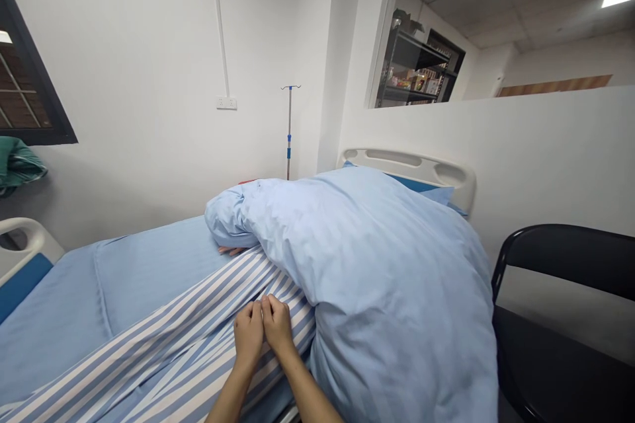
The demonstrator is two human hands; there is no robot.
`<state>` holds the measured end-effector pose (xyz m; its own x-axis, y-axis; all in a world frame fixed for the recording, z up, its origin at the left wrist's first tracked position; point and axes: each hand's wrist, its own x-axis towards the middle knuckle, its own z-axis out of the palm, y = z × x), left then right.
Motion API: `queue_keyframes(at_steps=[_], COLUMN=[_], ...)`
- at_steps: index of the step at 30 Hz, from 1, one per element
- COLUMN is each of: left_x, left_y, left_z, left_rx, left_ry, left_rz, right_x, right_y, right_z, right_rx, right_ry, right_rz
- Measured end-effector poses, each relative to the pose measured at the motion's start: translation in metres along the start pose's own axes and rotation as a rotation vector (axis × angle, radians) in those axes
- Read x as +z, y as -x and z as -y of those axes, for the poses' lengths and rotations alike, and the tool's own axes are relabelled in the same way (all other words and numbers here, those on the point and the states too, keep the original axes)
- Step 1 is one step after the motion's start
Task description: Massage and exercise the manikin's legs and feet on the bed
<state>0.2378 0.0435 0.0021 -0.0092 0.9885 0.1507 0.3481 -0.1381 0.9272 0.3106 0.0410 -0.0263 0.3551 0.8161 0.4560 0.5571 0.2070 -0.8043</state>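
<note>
Blue-and-white striped clothes point(163, 344) stretched over the light blue bed sheet point(143, 271), on a person who lay there with the upper part under a puffy blue quilt point(377, 264). The left hand point(249, 329) and the right hand point(276, 325) were side by side above these clothes, near the quilt's lower edge. Both had their fingers curled in, almost like fists, with the thumb sides close together. I could not tell whether either one had a bit of the cloth pinched inside. Some fingers of the lying person point(232, 251) came out from below the quilt, farther than the two hands.

Beyond the quilt stood a pale headboard point(469, 178), with a blue pillow point(439, 195) partly showing before it. A thin metal stand point(290, 119) with hooks rose near the wall corner. To the right of the quilt was a black chair point(570, 350), just beside it.
</note>
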Motion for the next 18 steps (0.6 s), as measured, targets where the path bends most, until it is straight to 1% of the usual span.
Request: queue_keyframes(at_steps=[3, 5, 8, 11, 15, 18], left_x=[0.007, 0.012, 0.018, 0.021, 0.020, 0.020], left_y=[-0.003, -0.002, 0.003, 0.007, 0.007, 0.008], left_z=[-0.009, -0.006, 0.009, 0.022, 0.025, 0.023], left_rx=[-0.032, -0.053, -0.031, 0.048, 0.057, 0.068], left_ry=[0.212, 0.233, 0.064, -0.071, -0.136, -0.193], left_rz=[-0.065, -0.078, -0.050, -0.010, -0.021, -0.031], right_x=[0.000, 0.000, 0.000, 0.001, 0.000, -0.009], right_y=[-0.001, -0.002, -0.001, -0.001, -0.002, -0.009], right_z=[-0.002, -0.004, -0.005, -0.007, -0.007, -0.001], right_rx=[0.030, 0.047, 0.057, 0.069, 0.069, 0.030], right_ry=[-0.076, -0.109, -0.147, -0.182, -0.178, -0.092], right_rz=[-0.021, -0.036, -0.054, -0.064, -0.031, 0.038])
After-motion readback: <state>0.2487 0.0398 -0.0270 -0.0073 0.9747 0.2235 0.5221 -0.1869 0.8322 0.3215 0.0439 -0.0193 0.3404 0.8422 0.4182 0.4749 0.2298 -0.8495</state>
